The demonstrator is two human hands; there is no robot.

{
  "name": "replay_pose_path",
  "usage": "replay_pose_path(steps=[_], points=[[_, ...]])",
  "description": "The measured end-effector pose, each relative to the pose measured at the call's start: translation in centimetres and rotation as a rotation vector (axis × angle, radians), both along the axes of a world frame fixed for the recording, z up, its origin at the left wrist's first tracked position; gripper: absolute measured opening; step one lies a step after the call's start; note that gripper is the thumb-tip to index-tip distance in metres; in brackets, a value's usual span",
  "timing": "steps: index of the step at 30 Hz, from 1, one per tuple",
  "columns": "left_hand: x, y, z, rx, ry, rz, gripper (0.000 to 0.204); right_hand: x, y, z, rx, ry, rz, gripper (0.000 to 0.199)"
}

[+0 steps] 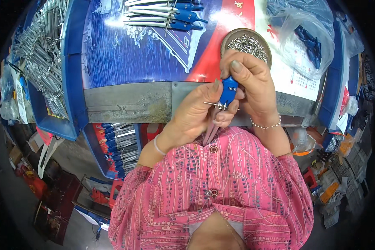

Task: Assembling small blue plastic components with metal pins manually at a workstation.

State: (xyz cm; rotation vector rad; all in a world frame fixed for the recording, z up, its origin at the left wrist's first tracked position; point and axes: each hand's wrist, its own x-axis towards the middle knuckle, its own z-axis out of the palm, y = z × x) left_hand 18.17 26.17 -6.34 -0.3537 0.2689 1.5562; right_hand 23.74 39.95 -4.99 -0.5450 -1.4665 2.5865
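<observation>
At the far left, a blue plastic bin (74, 66) holds a heap of thin silvery metal strips (43, 46). Right of it and nearer, a second, lower blue plastic bin (96, 152) carries a stack of silvery strips with blue ends (121, 146). On the grey-edged tabletop (127, 104), covered with a glossy printed sheet (121, 62), a row of slim pale pieces with blue plastic handles (187, 16) lies on the far side.

Near the middle, my left fingers (210, 91) are closed on a flat blue plastic handle with small shiny rivets (229, 88), just in front of the tabletop's near edge. A pale strip (211, 128) runs from it toward me, and a thin metal pin (210, 103) sticks out leftward. My right fingers (243, 72) are bent closed at the handle's far end, thumb pressed near its tip.

Just beyond them stands a round brown bowl (224, 41) of small silvery rivets (249, 45). Farther right lies a clear plastic bag (289, 43) with dark-blue parts (309, 46) inside.
</observation>
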Motion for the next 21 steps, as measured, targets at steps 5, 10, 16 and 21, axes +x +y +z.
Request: replay_pose_path(steps=[5,10,16,21], points=[[0.8,0.3,-0.3,-0.013,-0.003,0.082,0.041,-0.2,-0.5,0.1,0.158,-0.101,-0.02,0.02],[0.9,0.4,-0.8,-0.072,-0.094,0.189,0.035,0.0,-0.8,0.6,0.19,-0.165,0.031,0.017],[0.9,0.8,-0.6,-0.153,0.019,0.164,0.031,0.3,0.1,0.2,0.156,-0.146,0.113,0.03],[0.0,0.7,0.2,-0.247,0.336,0.21,0.034,1.5,-0.6,0.8,0.609,-0.047,-0.148,0.03]])
